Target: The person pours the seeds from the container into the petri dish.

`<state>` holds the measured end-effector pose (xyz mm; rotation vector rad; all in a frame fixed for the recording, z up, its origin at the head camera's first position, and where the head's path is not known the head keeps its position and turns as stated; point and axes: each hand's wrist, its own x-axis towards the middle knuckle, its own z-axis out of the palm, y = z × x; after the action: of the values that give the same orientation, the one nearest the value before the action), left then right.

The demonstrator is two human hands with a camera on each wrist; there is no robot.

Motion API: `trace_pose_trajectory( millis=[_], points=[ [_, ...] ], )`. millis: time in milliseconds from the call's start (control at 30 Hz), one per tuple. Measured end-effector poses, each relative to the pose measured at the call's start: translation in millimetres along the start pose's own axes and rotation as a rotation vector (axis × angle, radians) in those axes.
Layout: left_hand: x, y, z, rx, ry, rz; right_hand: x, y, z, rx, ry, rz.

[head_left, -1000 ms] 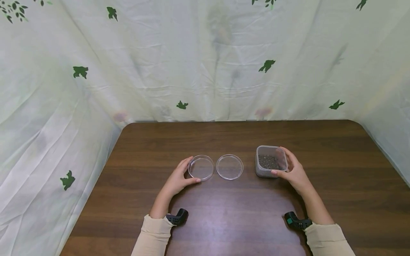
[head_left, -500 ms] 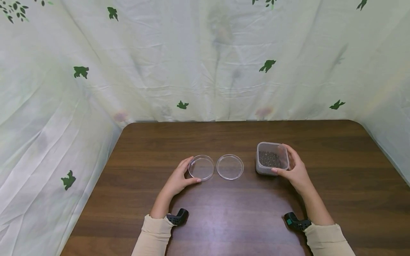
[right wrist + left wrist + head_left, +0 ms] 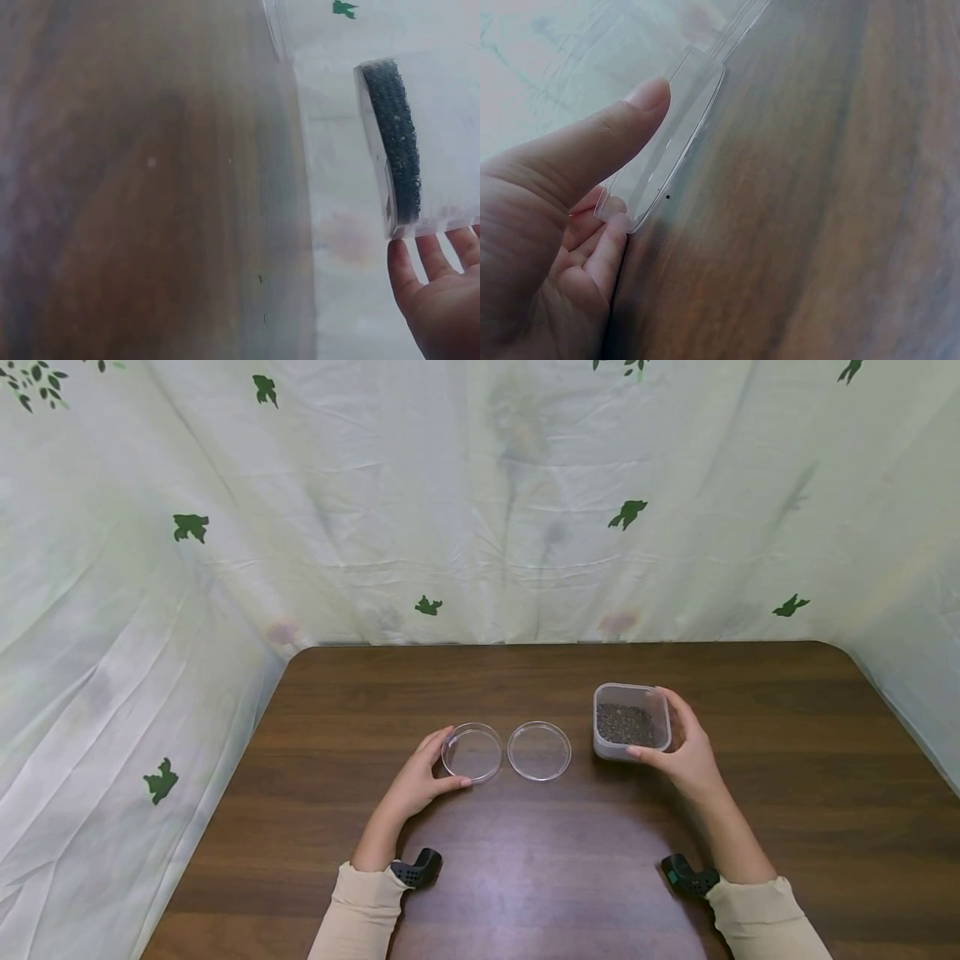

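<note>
My left hand (image 3: pixel 414 785) grips a clear, shallow petri dish (image 3: pixel 472 753) on the table, thumb on the near side and fingers round the far side. In the left wrist view the dish wall (image 3: pixel 649 180) stands between thumb and fingers. A second clear round dish (image 3: pixel 539 752) lies just right of it. My right hand (image 3: pixel 692 762) holds a square translucent plastic tub (image 3: pixel 618 752) by its right side, raised off the table. A layer of dark grey, soil-like granules (image 3: pixel 625 725) covers its bottom. The right wrist view shows the granules (image 3: pixel 397 142) through the tub wall, with fingertips underneath.
The brown wooden table (image 3: pixel 525 860) reaches back to a pale curtain (image 3: pixel 465 510) with green bird shapes, which also hangs along the left and right sides. A black camera band (image 3: pixel 420 868) sits on each wrist.
My right hand has lifted the tub and carried it slightly away from me, then a little left. The left hand and both dishes have stayed in place.
</note>
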<state>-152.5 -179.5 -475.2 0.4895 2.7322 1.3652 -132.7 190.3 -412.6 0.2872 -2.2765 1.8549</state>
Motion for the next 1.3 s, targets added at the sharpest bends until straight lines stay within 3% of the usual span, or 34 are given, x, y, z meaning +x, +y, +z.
trace_pose_trajectory(
  millis=[700, 933, 1300],
  points=[
    [-1.2, 0.6, 0.2, 0.008, 0.004, 0.004, 13.3, -12.6, 25.9, -0.051, -0.018, -0.039],
    [-0.8, -0.4, 0.5, 0.006, 0.009, 0.011, 22.6, -0.5, 35.7, -0.114, -0.027, -0.058],
    [-0.8, -0.2, 0.6, -0.018, 0.0, 0.003, 34.2, 0.1, 57.5, -0.187, -0.041, -0.153]
  ],
)
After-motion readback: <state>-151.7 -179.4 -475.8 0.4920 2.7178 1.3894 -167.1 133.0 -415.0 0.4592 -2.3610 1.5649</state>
